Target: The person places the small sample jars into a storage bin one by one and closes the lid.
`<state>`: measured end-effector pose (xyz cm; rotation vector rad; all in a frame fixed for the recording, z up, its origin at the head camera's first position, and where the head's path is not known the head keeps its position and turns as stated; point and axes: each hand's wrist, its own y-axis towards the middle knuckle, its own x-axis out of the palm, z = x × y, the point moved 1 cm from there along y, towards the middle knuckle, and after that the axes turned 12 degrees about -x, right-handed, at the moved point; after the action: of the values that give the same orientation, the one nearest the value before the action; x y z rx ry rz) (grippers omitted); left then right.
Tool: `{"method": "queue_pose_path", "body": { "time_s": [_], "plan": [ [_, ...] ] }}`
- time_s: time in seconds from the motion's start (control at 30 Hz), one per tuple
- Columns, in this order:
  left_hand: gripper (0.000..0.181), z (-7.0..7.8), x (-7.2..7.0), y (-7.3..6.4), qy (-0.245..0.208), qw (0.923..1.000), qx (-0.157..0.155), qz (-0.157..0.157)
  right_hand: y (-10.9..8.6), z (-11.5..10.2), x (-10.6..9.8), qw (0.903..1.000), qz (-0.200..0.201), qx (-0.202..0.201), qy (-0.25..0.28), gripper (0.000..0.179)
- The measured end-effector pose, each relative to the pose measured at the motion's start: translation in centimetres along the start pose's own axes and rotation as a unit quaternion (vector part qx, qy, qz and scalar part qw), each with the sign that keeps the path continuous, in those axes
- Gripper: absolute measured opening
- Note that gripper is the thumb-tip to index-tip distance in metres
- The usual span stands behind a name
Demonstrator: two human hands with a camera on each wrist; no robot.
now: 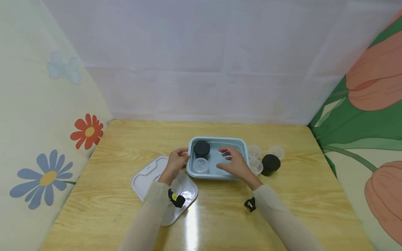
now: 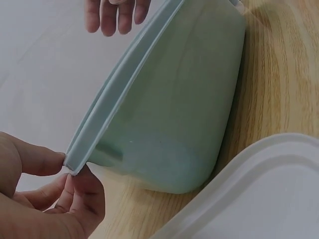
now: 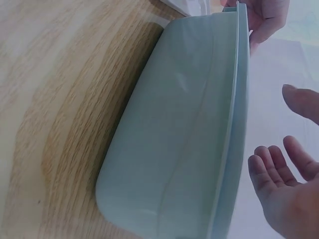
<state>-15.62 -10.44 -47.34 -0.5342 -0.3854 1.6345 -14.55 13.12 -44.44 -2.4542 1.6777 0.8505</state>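
A light blue plastic box [image 1: 220,176] stands on the table, with a round black-lidded jar [image 1: 201,148] and a small clear cup [image 1: 200,165] in its left end. My left hand [image 1: 176,162] pinches the box's left rim between thumb and fingers, as the left wrist view shows at the rim corner [image 2: 79,154]. Over the right part of the box hovers my right hand [image 1: 233,162], its thumb and fingers spread apart with nothing between them. In the right wrist view this hand [image 3: 291,191] is above the rim, apart from it.
A white lid [image 1: 147,179] lies flat left of the box, partly under my left forearm. Right of the box are several clear cups [image 1: 276,152] and another black-lidded jar [image 1: 270,164]. A pale curtain [image 1: 201,94] rises behind the wooden table [image 1: 314,195].
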Motion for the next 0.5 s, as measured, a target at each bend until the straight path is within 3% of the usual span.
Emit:
{"method": "queue_pose_path", "body": {
  "time_s": [0.5],
  "plan": [
    [0.049,0.4,0.0,0.0,0.012,0.9998,-0.014,0.0,-1.9,-0.3,-1.6,0.9997,0.018,0.012,-0.009,0.053]
  ]
}}
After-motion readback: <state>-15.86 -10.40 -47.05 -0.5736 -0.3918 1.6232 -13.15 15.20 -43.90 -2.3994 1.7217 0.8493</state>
